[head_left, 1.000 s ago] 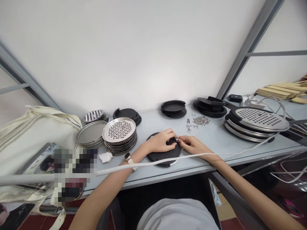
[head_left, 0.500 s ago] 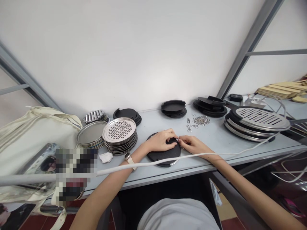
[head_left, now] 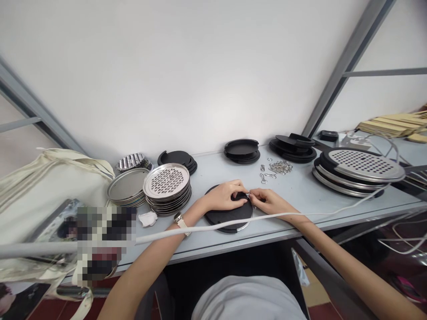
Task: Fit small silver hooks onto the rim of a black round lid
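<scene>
A flat black round disc with a silvery metal rim (head_left: 228, 218) lies on the table in front of me. My left hand (head_left: 227, 195) rests over its top, fingers bent and gripping it near the right edge. Close to those fingertips, my right hand (head_left: 265, 200) is closed in a pinch at the disc's right edge. A bit of shiny metal, apparently a small clip, shows under the right fingers; most of it is hidden. Behind the right hand lies a pile of small metal clips (head_left: 280, 167), with several loose ones (head_left: 263, 178) beside it.
Perforated metal grater discs (head_left: 168, 181) and plain metal plates (head_left: 128, 186) are stacked at left. Black round parts (head_left: 240, 151) stand along the wall. Assembled grater discs (head_left: 363, 164) form a stack at right. A white cable (head_left: 207, 228) crosses low in front of my forearms.
Both hands stay at the disc's right edge with almost the same grip. The whole view has shifted very slightly; nothing else has visibly moved.
</scene>
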Demonstrator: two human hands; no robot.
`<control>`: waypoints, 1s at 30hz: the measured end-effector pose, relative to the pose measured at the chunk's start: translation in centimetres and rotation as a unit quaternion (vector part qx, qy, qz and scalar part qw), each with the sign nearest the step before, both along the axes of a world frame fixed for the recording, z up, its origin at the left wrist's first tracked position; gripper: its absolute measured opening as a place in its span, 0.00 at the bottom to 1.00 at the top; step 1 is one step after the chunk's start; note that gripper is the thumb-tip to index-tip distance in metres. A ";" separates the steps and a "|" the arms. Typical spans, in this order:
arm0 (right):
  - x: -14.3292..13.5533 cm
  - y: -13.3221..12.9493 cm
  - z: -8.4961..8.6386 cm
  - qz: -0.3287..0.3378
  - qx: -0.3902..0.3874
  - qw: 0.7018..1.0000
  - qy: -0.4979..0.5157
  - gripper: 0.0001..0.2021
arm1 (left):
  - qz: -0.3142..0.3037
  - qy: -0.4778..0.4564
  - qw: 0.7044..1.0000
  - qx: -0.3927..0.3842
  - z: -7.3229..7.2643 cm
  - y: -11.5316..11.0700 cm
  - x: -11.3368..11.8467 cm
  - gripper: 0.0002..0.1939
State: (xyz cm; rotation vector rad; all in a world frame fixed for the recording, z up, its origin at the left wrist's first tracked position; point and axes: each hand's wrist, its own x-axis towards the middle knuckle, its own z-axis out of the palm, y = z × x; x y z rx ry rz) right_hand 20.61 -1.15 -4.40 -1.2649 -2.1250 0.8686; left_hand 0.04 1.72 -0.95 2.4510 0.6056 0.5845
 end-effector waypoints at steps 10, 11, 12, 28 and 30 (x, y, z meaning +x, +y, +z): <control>0.2 0.0 0.1 -0.002 -0.006 1.000 0.012 0.17 | 0.009 0.010 1.000 0.018 0.2 -0.1 0.0 0.13; 0.2 0.0 0.1 -0.003 -0.006 1.000 0.012 0.18 | 0.009 0.010 1.000 0.025 0.2 -0.1 0.0 0.13; 0.2 0.0 0.1 -0.005 -0.005 1.000 0.012 0.18 | 0.009 0.008 0.999 0.032 0.1 -0.1 0.0 0.13; -0.1 -0.2 0.6 0.008 0.019 1.000 0.005 0.21 | 0.009 0.001 0.999 0.038 0.3 -0.8 0.2 0.20; -0.1 -0.2 0.5 0.012 0.020 1.000 0.005 0.20 | 0.007 0.002 0.999 0.038 0.4 -0.9 0.2 0.20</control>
